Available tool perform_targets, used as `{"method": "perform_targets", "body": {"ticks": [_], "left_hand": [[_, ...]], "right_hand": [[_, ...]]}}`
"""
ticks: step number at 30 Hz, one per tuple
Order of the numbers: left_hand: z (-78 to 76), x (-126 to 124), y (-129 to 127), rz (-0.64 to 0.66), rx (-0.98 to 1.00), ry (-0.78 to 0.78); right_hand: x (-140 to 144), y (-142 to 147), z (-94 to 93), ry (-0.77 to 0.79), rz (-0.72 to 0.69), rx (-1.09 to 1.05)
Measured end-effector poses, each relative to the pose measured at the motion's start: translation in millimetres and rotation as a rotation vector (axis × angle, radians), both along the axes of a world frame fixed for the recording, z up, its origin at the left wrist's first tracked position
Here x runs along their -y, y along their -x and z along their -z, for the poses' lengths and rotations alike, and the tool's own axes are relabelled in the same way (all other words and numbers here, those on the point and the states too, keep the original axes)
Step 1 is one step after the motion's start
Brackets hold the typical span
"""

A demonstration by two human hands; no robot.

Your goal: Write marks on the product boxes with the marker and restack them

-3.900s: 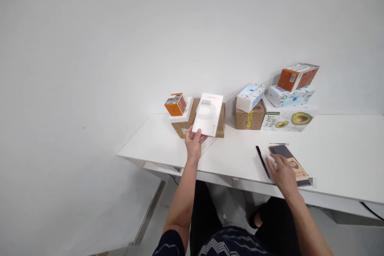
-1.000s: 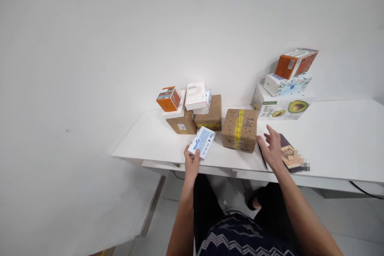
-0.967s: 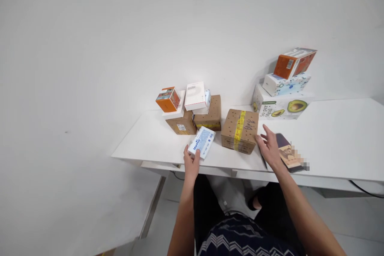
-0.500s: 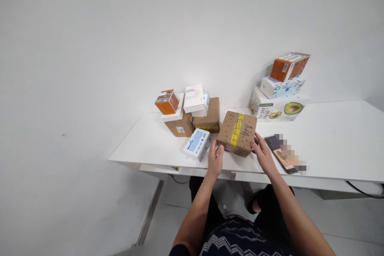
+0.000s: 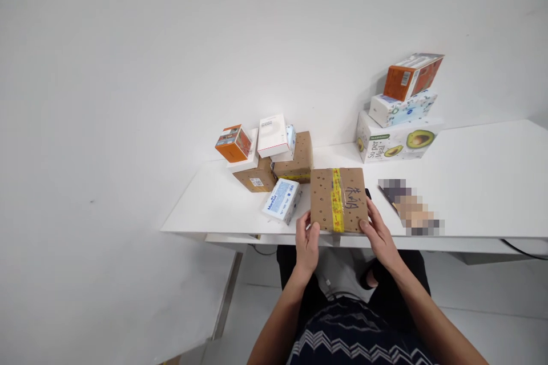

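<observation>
Head view, centre of frame: taped cardboard box (image 5: 338,199), yellow strip running front to back, sitting at the near edge of the white table (image 5: 471,182). Left hand (image 5: 306,242) clasps its lower-left corner; right hand (image 5: 379,234) clasps the lower-right edge, fingers curled onto the top. Blue-and-white packet (image 5: 281,200) lies just left of the box, not touching so far as can be seen. Handling note, as judgement: keep both grips level and low, thumbs under the near edge, and clear the packet before any turn, since the box overhangs the table edge slightly.
</observation>
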State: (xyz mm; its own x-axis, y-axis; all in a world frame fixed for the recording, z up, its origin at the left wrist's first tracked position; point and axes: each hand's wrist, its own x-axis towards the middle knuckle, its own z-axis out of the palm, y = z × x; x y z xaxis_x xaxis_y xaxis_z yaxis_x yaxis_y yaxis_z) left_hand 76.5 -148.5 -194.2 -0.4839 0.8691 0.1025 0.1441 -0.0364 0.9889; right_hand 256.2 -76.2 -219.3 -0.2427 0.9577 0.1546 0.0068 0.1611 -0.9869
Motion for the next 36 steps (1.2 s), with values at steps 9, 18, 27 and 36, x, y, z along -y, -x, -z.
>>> {"method": "perform_targets", "body": {"ticks": [9,18,27,36], "left_hand": [[1.1,10,-3,0.023,0.055,-0.008],[46.1,14,-7,0.079,0.106,-0.031],[42.9,10,-4,0.081,0.138,0.032],[6.3,5,6,-0.019,0.144,0.092]], "right_hand": [[7,-5,-0.5,-0.013,-0.033,-0.032],[15,-8,17.5,0.024,0.131,-0.036],[17,-7,24.5,0.123,0.17,-0.049],[10,-13,0.7,0.13,0.249,-0.007]]}}
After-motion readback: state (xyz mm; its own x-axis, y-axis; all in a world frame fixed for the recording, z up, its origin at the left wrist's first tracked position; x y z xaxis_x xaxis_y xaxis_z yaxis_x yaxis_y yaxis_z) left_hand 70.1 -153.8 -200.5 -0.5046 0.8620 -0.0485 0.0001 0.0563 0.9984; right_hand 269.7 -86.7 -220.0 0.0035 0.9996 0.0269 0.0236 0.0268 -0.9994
